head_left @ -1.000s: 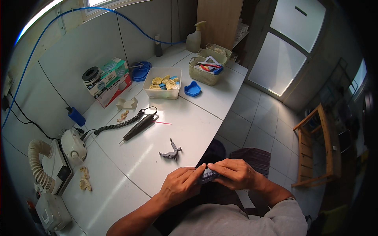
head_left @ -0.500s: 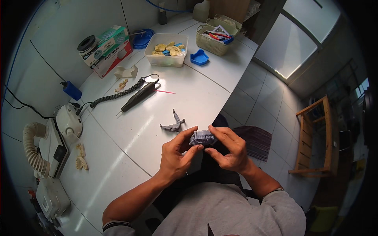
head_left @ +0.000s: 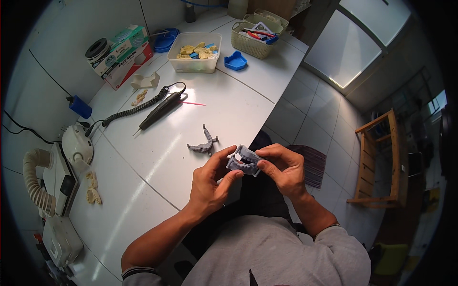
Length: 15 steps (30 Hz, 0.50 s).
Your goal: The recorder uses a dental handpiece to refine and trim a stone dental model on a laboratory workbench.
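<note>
A grey dental model (head_left: 243, 166) with upper and lower tooth arches is held at the table's front right edge, the two arches gaping at the front. My left hand (head_left: 212, 186) grips its left side between thumb and fingers. My right hand (head_left: 286, 174) grips its right side, thumb on the front. Just beyond them a branched grey printed piece (head_left: 202, 146) lies on the white tiled table (head_left: 157, 181). Farther back rests a black rotary handpiece (head_left: 160, 112) with a coiled cord, beside a thin pink stick (head_left: 193, 103).
A white control unit (head_left: 76, 143), hose device (head_left: 38, 178) and cream models (head_left: 93, 190) line the left. Behind are a mask box (head_left: 121, 59), tub (head_left: 193, 66), blue tray (head_left: 235, 61) and baskets (head_left: 250, 43). A wooden frame (head_left: 374, 164) stands on the floor at right.
My hands have turned the model, and its arches now show a wider gap. Both hands sit higher in the picture; the view of the table has shifted.
</note>
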### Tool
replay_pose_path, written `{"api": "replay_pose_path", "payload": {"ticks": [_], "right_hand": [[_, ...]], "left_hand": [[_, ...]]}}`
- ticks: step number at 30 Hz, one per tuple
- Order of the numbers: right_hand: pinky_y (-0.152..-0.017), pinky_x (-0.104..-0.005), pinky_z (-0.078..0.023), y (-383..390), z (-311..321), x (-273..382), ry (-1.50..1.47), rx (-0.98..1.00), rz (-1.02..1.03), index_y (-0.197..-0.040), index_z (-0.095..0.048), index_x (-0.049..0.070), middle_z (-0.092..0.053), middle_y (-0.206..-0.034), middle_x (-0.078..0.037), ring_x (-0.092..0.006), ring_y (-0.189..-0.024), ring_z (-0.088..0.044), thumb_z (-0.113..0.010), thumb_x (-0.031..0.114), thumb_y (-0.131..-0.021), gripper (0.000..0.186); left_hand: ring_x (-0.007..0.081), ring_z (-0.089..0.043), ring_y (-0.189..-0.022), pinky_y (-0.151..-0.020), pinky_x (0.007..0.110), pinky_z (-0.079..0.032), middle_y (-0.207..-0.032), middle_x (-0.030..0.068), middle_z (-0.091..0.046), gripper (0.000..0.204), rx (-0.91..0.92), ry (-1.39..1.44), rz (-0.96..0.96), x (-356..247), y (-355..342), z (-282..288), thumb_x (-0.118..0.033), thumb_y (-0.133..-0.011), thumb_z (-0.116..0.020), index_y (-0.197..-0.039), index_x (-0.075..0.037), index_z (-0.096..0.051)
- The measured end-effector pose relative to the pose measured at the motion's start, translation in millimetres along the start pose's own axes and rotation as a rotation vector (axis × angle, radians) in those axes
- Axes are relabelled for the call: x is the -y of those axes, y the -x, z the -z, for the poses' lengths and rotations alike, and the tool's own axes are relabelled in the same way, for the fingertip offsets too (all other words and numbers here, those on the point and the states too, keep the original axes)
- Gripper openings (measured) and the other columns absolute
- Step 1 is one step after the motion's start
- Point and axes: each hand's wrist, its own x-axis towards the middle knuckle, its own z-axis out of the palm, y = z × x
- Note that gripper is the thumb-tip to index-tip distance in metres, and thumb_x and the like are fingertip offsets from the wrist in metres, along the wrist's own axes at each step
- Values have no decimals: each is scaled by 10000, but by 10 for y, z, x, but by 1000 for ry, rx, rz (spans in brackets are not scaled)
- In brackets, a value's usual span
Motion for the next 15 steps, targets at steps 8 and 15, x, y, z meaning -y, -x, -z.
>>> {"api": "replay_pose_path", "payload": {"ticks": [8, 15], "right_hand": [[-996, -316, -615, 24, -8, -15, -27, 37, 24, -1263, -813, -46, -817, -1203, -164, -197, -1124, -779, -830, -37, -1021, 243], [-977, -304, -629, 16, -18, -17, -49, 46, 28, -1259, -816, -44, -820, -1196, -158, -183, -1104, -782, -823, -41, -1025, 234]], "left_hand": [[189, -830, -1067, -958, 324, -644, -1144, 163, -851, 583, -31, -44, -76, 51, 15, -24, -50, -1072, -796, -1615, 5, -590], [130, -734, -1129, -983, 286, -599, -1278, 133, -782, 602, 5, -29, -23, 1, 24, -5, -49, -1093, -785, -1637, 44, -547]]}}
